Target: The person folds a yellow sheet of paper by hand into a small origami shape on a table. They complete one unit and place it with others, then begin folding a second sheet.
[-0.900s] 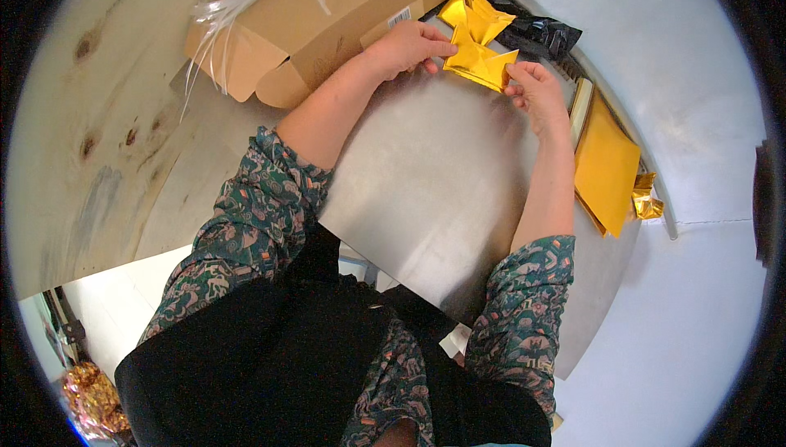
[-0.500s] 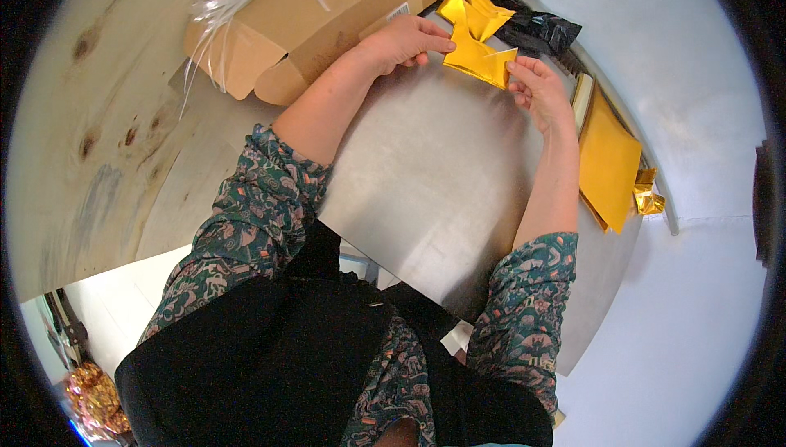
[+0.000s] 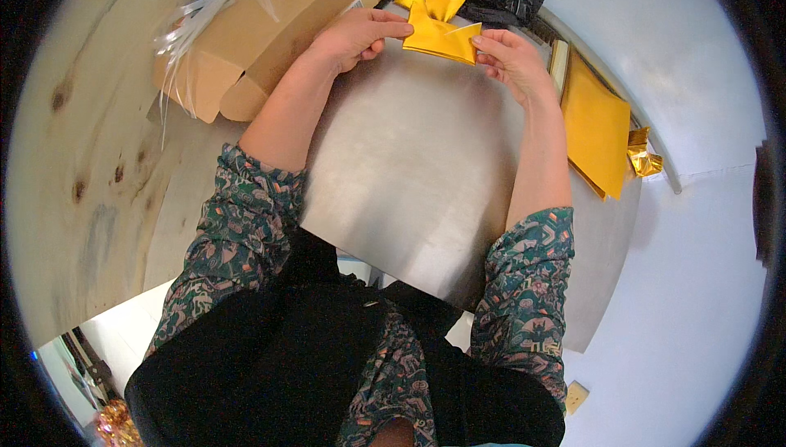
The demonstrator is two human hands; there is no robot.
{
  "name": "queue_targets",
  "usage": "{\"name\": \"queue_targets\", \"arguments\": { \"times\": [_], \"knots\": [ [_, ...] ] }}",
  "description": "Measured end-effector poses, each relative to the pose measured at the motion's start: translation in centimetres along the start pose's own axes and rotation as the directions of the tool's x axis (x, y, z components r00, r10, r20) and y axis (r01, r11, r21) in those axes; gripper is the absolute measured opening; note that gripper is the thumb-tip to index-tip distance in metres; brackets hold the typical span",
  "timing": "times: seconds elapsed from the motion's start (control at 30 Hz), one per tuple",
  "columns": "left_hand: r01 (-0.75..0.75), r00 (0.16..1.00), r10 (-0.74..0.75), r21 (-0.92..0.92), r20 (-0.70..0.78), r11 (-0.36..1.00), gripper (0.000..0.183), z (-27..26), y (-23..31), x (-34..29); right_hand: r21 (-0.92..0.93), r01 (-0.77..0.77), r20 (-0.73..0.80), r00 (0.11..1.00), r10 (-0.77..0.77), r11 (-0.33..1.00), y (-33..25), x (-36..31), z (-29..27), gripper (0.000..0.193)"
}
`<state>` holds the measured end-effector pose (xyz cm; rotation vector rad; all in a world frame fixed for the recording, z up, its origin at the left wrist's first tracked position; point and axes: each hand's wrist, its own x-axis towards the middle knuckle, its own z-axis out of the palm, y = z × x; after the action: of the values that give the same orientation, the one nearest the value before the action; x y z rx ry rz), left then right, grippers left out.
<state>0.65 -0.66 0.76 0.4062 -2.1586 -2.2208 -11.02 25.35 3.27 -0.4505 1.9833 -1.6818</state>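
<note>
Shifted frame-left, left hand (image 3: 350,39) and right hand (image 3: 516,62) pinch folded gold sheet (image 3: 440,42).

Bright, fairly soft light covers the scene: the grey metal surface (image 3: 401,169) shows a broad pale sheen with dark, smeary reflections toward its sides, the folded gold piece (image 3: 438,42) gleams, and the black garment (image 3: 278,353) loses most detail, while fisheye distortion bends straight edges inside grainy black corners

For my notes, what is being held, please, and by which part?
Folded gold piece: left hand pinches its left edge, right hand its right edge.
</note>
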Motion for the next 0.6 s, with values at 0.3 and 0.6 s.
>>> {"name": "queue_targets", "arguments": {
  "times": [0.3,0.6],
  "knots": [
    [0.023,1.0,-0.023,-0.022,-0.01,1.0,0.039,0.1,0.3,-0.1,-0.079,-0.001,-0.041,0.999,-0.002,0.997,-0.6,-0.2,0.4,0.031],
    [-0.144,0.976,0.152,0.062,-0.155,0.988,0.03,1.4,0.4,-0.7,0.108,0.03,0.005,1.0,-0.031,0.994,0.0,0.1,0.7,0.027]
  ]
}}
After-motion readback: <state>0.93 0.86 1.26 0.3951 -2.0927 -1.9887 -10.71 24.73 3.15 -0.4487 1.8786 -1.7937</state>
